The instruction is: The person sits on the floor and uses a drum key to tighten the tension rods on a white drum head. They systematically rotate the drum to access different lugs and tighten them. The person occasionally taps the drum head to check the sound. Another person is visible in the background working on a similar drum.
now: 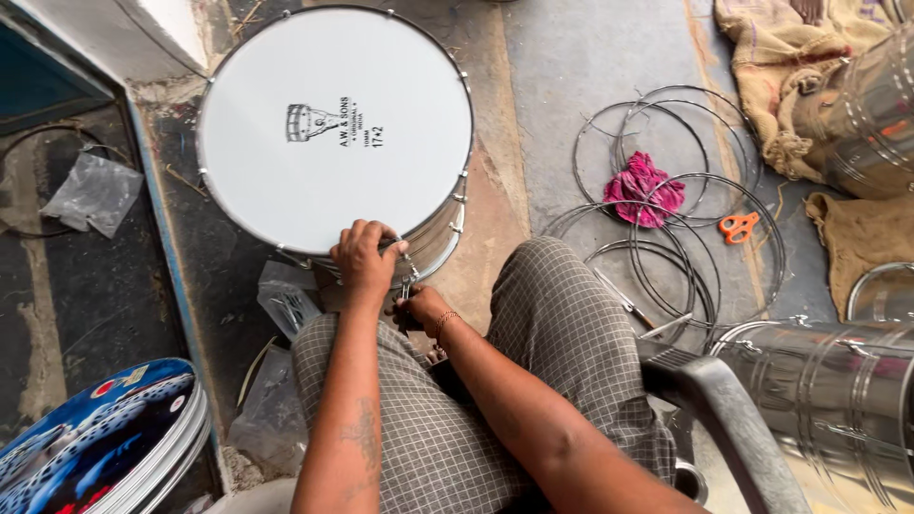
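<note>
A seated person works at a large white-headed drum [333, 133] standing on the floor before their knees. The left hand [365, 259] has its grip closed over the drum's near metal rim. The right hand [417, 306], just beneath, pinches a small metal tension rod [407, 276] at the drum's side. Wire hoops [666, 219], a pink cloth [645, 187] and orange scissors [738, 227] lie to the right.
</note>
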